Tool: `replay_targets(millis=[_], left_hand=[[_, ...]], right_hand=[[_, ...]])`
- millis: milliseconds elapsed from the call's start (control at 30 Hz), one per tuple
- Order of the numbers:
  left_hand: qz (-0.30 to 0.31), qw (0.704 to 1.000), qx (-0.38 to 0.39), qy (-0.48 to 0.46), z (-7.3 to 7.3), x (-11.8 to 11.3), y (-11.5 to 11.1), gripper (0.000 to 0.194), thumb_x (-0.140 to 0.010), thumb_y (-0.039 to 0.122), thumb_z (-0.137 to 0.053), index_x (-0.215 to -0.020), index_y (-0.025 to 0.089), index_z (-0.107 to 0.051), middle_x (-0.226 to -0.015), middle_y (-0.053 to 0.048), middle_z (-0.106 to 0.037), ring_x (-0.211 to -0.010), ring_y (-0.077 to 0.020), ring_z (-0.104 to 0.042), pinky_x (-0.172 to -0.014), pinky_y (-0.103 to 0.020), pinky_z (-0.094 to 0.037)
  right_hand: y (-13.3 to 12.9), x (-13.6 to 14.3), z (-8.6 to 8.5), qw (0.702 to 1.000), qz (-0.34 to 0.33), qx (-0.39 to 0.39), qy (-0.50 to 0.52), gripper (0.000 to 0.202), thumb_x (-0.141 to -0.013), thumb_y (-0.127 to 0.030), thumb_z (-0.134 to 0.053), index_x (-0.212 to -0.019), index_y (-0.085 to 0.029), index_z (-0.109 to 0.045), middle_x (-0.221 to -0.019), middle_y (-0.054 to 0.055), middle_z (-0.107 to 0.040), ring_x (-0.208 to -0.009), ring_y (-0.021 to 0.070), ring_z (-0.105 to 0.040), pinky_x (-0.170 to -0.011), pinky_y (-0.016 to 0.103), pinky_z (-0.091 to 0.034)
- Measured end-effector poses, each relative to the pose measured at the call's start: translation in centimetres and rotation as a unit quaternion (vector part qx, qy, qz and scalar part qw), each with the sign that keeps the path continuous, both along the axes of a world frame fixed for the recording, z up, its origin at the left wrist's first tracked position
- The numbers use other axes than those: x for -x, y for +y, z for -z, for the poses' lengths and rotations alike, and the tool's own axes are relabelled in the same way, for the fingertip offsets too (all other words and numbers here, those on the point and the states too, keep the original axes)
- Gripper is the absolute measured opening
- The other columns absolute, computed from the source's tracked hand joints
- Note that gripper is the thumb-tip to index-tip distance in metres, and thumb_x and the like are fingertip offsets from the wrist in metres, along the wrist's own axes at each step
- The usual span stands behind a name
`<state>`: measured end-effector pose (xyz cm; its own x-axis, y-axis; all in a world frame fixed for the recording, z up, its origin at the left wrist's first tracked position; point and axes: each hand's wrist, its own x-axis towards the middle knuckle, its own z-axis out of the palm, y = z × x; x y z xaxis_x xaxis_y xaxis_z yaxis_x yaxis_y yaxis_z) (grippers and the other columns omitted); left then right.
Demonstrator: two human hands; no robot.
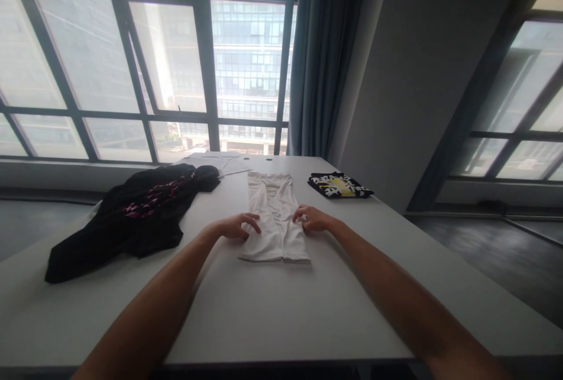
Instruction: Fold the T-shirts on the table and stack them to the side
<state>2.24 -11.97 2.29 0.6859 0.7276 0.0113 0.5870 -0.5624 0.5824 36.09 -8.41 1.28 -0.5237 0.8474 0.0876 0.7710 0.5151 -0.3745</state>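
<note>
Right hand (310, 219) at cloth (273, 216), grip unclear

- Looks like an office-type room to me, though I can't be certain.
- Tall gridded windows (167, 57) on one side, with a glass-fronted building (248, 69) outside.
- A long grey-blue curtain (319, 69) hangs beside bare grey wall (431, 75).
- Plain, broad white table (281, 315).

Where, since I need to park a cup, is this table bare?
The table is barest between its near edge and the white garment, between the forearms; another patch runs from the right hand to the folded black garment. Crowded: the middle, with this hand and the left hand at the white garment; the left side, under the spread black garment.
</note>
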Motion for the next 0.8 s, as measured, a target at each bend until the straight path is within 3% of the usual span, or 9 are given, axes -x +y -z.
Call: replay_targets(millis=[100,200,333,433,533,600,667,800], left_hand=[[-0.006,0.999,-0.031,0.02,0.1,-1.1,-0.6,0.044,-0.065,0.007,-0.062,-0.102,0.026,-0.076,-0.153,-0.005,-0.044,-0.139,-0.0286,-0.042,-0.112,-0.039,-0.036],[-0.009,0.996,-0.092,-0.004,0.4,-2.3,-0.9,0.034,-0.065,0.008,-0.061,-0.091,0.022,-0.076,-0.146,-0.007,-0.052,-0.133,-0.0283,-0.047,-0.111,-0.04,-0.036],[-0.058,0.985,-0.125,-0.105,0.9,-3.7,-0.8,0.022,-0.072,0.017,-0.057,-0.088,0.017,-0.072,-0.104,-0.008,-0.073,-0.098,-0.0225,-0.065,-0.092,-0.034,-0.047],[-0.115,0.97,-0.131,-0.167,1.0,-4.1,-0.7,0.02,-0.077,0.021,-0.048,-0.082,0.014,-0.067,-0.075,-0.003,-0.068,-0.072,-0.0168,-0.06,-0.07,-0.027,-0.047],[-0.133,0.963,-0.118,-0.203,0.9,-4.0,-0.6,0.018,-0.078,0.027,-0.048,-0.071,0.015,-0.06,-0.066,0.0,-0.06,-0.064,-0.0139,-0.053,-0.062,-0.024,-0.042],[-0.137,0.961,-0.1,-0.22,0.7,-3.8,-0.5,0.022,-0.079,0.033,-0.051,-0.068,0.016,-0.059,-0.064,0.001,-0.059,-0.064,-0.0143,-0.052,-0.062,-0.025,-0.041],[-0.165,0.954,-0.078,-0.239,0.5,-3.7,-0.3,0.031,-0.079,0.042,-0.054,-0.063,0.015,-0.058,-0.062,-0.001,-0.059,-0.065,-0.0165,-0.053,-0.061,-0.026,-0.041],[-0.229,0.917,0.019,-0.325,0.1,-3.8,0.2,0.053,-0.076,0.065,-0.057,-0.063,0.014,-0.06,-0.061,-0.005,-0.061,-0.067,-0.0209,-0.057,-0.058,-0.029,-0.042]], right_hand=[[-0.4,-0.2,-0.4,0.999,-0.037,0.034,0.016,0.04,-0.061,-0.012,-0.076,-0.099,-0.021,-0.076,-0.118,0.006,-0.063,-0.105,0.0207,-0.061,-0.095,0.028,-0.046],[-0.9,-0.1,-0.5,0.995,-0.083,0.016,0.046,0.042,-0.059,-0.018,-0.081,-0.101,-0.02,-0.076,-0.12,0.007,-0.063,-0.112,0.0228,-0.059,-0.102,0.031,-0.042],[-1.4,0.5,0.0,0.989,-0.123,-0.029,0.074,0.036,-0.062,-0.021,-0.08,-0.098,-0.02,-0.076,-0.116,0.008,-0.065,-0.11,0.0234,-0.06,-0.1,0.032,-0.043],[-1.8,1.3,0.2,0.987,-0.135,-0.037,0.079,0.036,-0.062,-0.022,-0.079,-0.097,-0.022,-0.075,-0.113,0.006,-0.066,-0.105,0.0223,-0.062,-0.097,0.032,-0.045],[-2.2,2.2,0.2,0.985,-0.142,-0.026,0.098,0.027,-0.063,-0.024,-0.076,-0.09,-0.02,-0.074,-0.105,0.005,-0.068,-0.094,0.0202,-0.063,-0.088,0.03,-0.047],[-2.3,2.8,0.1,0.982,-0.123,-0.012,0.14,0.014,-0.069,-0.027,-0.069,-0.079,-0.017,-0.071,-0.089,0.003,-0.069,-0.081,0.0176,-0.062,-0.078,0.028,-0.048],[-2.3,3.3,0.0,0.974,-0.077,0.0,0.213,0.017,-0.075,-0.031,-0.061,-0.07,-0.016,-0.066,-0.072,0.0,-0.066,-0.071,0.016,-0.058,-0.07,0.027,-0.047],[-2.2,3.9,-0.5,0.92,0.005,0.03,0.391,0.025,-0.076,-0.038,-0.06,-0.079,-0.015,-0.066,-0.077,0.002,-0.068,-0.073,0.0165,-0.057,-0.067,0.027,-0.046]])
